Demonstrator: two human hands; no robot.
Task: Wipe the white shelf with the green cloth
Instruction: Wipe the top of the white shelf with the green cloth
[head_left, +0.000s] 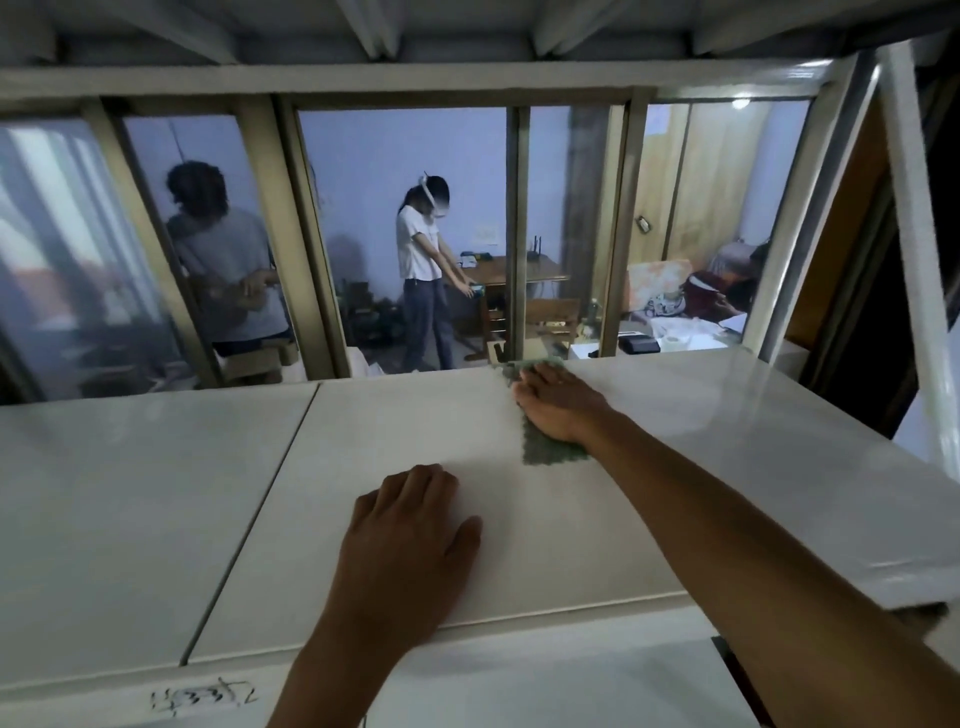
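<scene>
1. White shelf (156, 493) filled the lower part of the view; glossy top made of panels with a dark seam running from the near edge up toward the back.
2. Right hand (558, 402) reached far across to the back edge of the shelf, palm down, fingers stretched flat and together.
3. Green cloth (550, 452) lay flat under that hand, pinned to the shelf by the palm, not pinched or bunched; one corner showed below the wrist, another bit poked out past the fingertips at the rear edge.
4. Left hand (410, 525) rested palm down on the shelf nearer the front, fingers loosely spread, holding nothing, well apart from the cloth.
5. Handwritten marks (202, 699) showed on the front lip of the shelf, unreadable.
6. Behind the shelf, glass panes in a frame (311, 239); through them two persons stood in a room with a wooden table (498, 273).
</scene>
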